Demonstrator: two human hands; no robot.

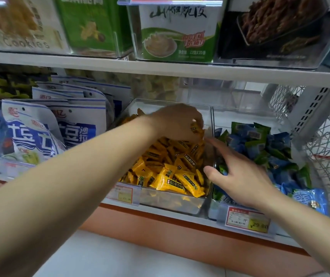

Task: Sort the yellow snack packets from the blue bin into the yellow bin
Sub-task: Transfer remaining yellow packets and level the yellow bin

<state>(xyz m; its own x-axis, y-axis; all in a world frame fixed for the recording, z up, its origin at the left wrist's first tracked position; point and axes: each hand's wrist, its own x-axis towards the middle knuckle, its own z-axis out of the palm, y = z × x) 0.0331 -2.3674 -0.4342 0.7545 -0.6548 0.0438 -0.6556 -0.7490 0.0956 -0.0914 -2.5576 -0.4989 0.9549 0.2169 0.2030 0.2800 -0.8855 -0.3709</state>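
Note:
A clear bin [172, 204] on the lower shelf is full of yellow snack packets [172, 172]. Right beside it stands a clear bin [244, 114] of blue and green packets [260, 144]. My left hand [176, 120] hovers over the back of the yellow bin and pinches a yellow packet [197, 129] in its fingertips. My right hand [238, 174] lies over the divider between the two bins, fingers spread and straight, index finger pointing toward the held packet. It holds nothing.
Large blue-and-white snack bags [40, 132] stand left of the yellow bin. Boxes in clear holders [172, 33] fill the shelf above. Price tags [246, 218] hang on the shelf's front edge. A white wire rack [328, 148] is at the right.

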